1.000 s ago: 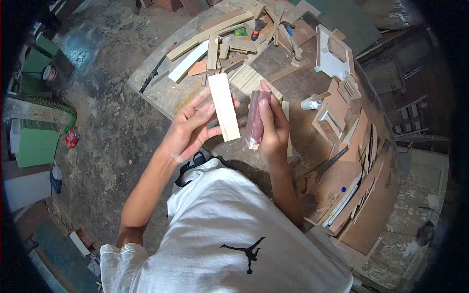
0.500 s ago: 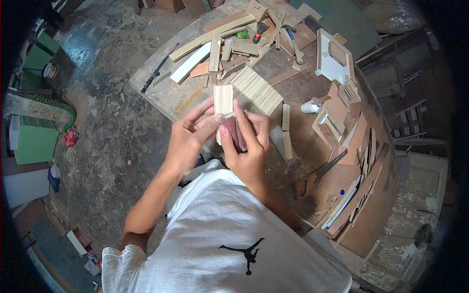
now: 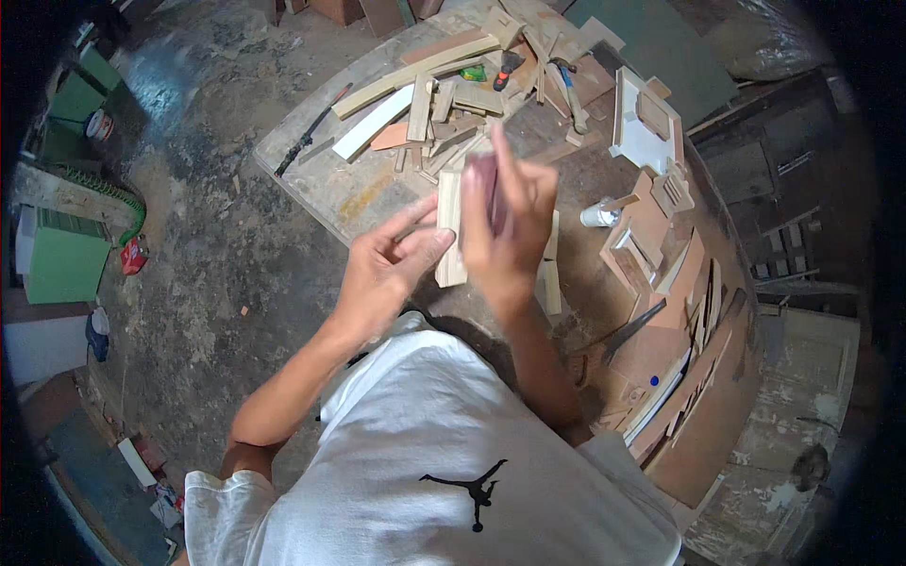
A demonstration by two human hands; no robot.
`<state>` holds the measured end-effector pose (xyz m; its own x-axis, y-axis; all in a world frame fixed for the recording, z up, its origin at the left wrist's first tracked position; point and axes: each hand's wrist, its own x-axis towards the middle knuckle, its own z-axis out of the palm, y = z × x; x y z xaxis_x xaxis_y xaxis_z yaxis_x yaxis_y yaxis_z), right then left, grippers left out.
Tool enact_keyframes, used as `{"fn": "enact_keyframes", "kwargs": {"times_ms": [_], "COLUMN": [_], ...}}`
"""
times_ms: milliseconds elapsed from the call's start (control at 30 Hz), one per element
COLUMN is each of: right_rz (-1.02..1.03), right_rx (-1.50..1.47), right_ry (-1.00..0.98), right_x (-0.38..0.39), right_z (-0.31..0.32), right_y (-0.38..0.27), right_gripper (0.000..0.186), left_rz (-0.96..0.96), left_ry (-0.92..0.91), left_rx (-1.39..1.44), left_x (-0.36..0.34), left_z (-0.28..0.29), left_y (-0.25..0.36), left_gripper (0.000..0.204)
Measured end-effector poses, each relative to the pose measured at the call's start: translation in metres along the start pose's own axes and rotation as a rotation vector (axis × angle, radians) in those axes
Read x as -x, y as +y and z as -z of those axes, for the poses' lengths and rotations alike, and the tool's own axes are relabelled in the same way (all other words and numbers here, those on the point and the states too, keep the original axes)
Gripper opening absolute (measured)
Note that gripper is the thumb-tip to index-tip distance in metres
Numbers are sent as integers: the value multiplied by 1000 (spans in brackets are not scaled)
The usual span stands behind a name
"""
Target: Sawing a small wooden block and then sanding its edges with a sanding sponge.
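Note:
My left hand (image 3: 382,269) is closed on a short pale wooden block (image 3: 451,259), thumb on its near face and fingers behind it. The block stands upright in front of my shirt, its long side turned toward me. In my right hand (image 3: 517,236), a folded reddish-brown piece of sandpaper (image 3: 481,172) lies along the block's right edge. That hand is smeared by motion, with the index finger raised. Behind it, pale wooden pieces (image 3: 552,283) on the table are partly hidden.
The worktable (image 3: 321,189) carries a heap of wood offcuts (image 3: 420,108), a white strip (image 3: 373,123), a hammer (image 3: 571,94) and a red-and-black tool (image 3: 506,71). To the right are a white cup (image 3: 596,215) and a handsaw (image 3: 634,330). A green box (image 3: 71,255) stands on the floor at left.
My right hand has moved up and forward with the sandpaper, along the block. The block has turned and shifted slightly right, still in my left hand.

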<state>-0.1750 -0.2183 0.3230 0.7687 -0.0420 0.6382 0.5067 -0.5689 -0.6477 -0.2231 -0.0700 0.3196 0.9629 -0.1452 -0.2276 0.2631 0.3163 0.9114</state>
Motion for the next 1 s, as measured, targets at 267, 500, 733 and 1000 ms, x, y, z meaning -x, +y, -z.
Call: {"fn": "enact_keyframes", "kwargs": {"times_ms": [267, 500, 733, 1000], "right_rz": [82, 117, -149, -424], "right_rx": [30, 119, -226, -497], "right_ry": [9, -87, -63, -113], "right_x": [26, 16, -57, -40], "right_z": [10, 24, 21, 25], "right_y": [-9, -25, -4, 1], "right_gripper": [58, 46, 43, 51], "left_rz": [-76, -70, 59, 57], "left_ry": [2, -81, -87, -18], "left_rx": [143, 186, 137, 188], "left_x": [-16, -21, -10, -18], "left_z": [-6, -7, -14, -5], "left_y": [17, 28, 28, 31], "left_gripper": [50, 50, 53, 52]}}
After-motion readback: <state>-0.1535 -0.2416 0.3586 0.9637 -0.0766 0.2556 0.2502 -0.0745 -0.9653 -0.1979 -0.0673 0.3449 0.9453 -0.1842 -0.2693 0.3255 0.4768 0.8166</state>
